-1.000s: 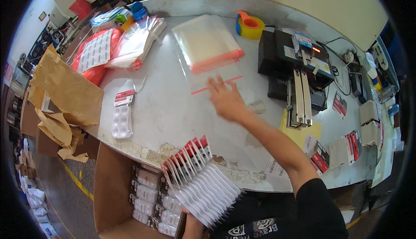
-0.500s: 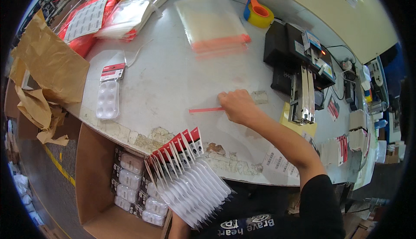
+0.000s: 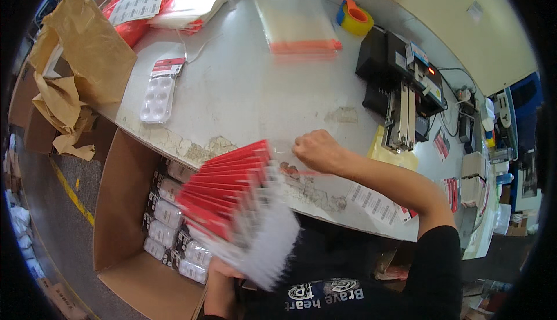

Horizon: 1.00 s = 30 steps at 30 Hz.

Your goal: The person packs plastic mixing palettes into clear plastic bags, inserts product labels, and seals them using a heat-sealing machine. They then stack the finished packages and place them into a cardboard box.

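A worker's left hand (image 3: 223, 273) grips from below a fanned stack of red-topped white blister cards (image 3: 238, 204), blurred, held above the near edge of the worn grey table (image 3: 243, 94). The right hand (image 3: 316, 151), closed into a fist, pinches a clear plastic bag with a thin red strip (image 3: 304, 172) just beside the fan. An open cardboard box of packed cards (image 3: 125, 215) stands below the table edge. Farther back sit a stack of clear red-edged bags (image 3: 296, 21) and a black machine (image 3: 400, 88).
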Tool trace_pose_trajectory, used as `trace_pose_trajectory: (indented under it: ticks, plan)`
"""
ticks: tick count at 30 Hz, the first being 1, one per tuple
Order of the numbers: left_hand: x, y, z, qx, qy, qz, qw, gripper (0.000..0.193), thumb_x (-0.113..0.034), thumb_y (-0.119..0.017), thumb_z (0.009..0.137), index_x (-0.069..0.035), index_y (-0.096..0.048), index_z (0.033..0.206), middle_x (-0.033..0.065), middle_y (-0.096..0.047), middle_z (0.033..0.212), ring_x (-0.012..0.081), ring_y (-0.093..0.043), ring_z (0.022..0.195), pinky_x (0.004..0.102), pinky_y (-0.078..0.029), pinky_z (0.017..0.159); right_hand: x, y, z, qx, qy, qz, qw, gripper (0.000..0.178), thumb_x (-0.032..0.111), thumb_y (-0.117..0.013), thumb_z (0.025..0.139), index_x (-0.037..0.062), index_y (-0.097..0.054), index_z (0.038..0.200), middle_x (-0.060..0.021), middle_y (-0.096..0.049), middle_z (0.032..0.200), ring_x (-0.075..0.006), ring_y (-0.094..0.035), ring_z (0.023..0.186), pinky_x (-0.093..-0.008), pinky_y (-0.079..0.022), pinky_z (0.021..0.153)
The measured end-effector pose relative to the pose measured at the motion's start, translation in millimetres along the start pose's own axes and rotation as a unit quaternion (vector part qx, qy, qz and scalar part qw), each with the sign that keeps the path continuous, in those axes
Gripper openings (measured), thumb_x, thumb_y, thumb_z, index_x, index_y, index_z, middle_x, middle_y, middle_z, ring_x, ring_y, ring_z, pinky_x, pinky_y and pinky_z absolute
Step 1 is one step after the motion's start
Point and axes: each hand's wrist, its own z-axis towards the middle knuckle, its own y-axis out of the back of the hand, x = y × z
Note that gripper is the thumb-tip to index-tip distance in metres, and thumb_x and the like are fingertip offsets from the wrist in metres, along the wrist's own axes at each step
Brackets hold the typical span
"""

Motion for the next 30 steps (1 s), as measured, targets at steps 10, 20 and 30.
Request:
trace_pose_trajectory:
  ticks: [10,20,30]
  plan:
    - [20,-51,15,0.024,0.163,-0.155,0.974,0.115,-0.010,-0.090,0.048,-0.002,-0.025,0.143,0.0117,-0.047,0.133,0.0211,-0.044,0.123,0.0355,-0.033,0.106,-12,27,-55,0.035,-0.101,0.400,0.910,0.013,0.014,-0.066,0.081,0.0047,-0.072,0.089,-0.0133,-0.067,0.080,-0.0313,-0.064,0.076,-0.0379,-0.051,0.068]
    - [13,-76,7,0.043,0.042,0.155,0.986,0.141,-0.029,-0.091,0.052,-0.002,0.008,0.147,0.0230,-0.025,0.145,0.0325,-0.038,0.130,0.0409,-0.030,0.108,22,26,-70,-0.008,-0.087,0.438,0.895,0.012,0.012,-0.064,0.085,0.0030,-0.067,0.092,-0.0129,-0.065,0.083,-0.0266,-0.062,0.073,-0.0356,-0.049,0.067]
    - [24,-86,-1,0.025,0.020,0.128,0.991,0.145,-0.031,-0.094,0.049,-0.005,0.010,0.146,0.0267,-0.017,0.147,0.0366,-0.032,0.134,0.0469,-0.025,0.110,26,15,-85,0.028,-0.105,0.466,0.878,0.012,0.010,-0.064,0.084,0.0011,-0.064,0.092,-0.0143,-0.064,0.082,-0.0288,-0.062,0.072,-0.0339,-0.049,0.067]
